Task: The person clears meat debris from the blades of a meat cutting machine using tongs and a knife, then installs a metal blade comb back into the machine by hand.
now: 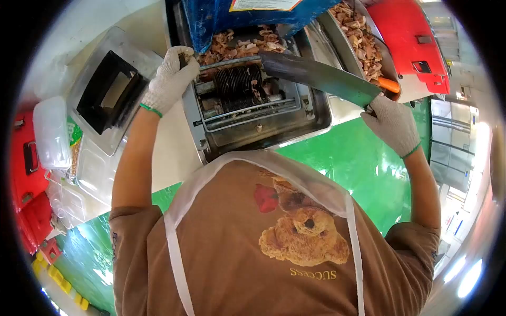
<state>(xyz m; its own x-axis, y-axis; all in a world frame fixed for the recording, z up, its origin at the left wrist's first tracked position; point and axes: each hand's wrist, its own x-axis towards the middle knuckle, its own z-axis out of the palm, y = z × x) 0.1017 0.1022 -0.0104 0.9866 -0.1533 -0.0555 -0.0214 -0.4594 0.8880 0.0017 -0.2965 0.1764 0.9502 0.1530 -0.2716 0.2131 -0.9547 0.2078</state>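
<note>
My right hand (394, 125), in a whitish knit glove, is closed round the handle of a broad-bladed cleaver (321, 76). Its dark blade points left, over the back of the slicing machine (237, 116). The machine has a roller of stacked dark discs (238, 80) behind a metal bar frame, with scraps stuck on it. At the machine's left rear corner my left hand (171, 79), gloved too, has its fingers curled round a small dark part I cannot make out. Sliced meat pieces (242, 48) lie behind the roller, under a blue housing (247, 23).
A metal tray (316, 125) surrounds the machine. At the right rear, a container (387, 58) holds more meat pieces, with an orange handle (389, 84) beside it. A black frame-like part (108, 95) sits in a clear bin (118, 39) on the left. Red boxes (408, 37) stand farther right.
</note>
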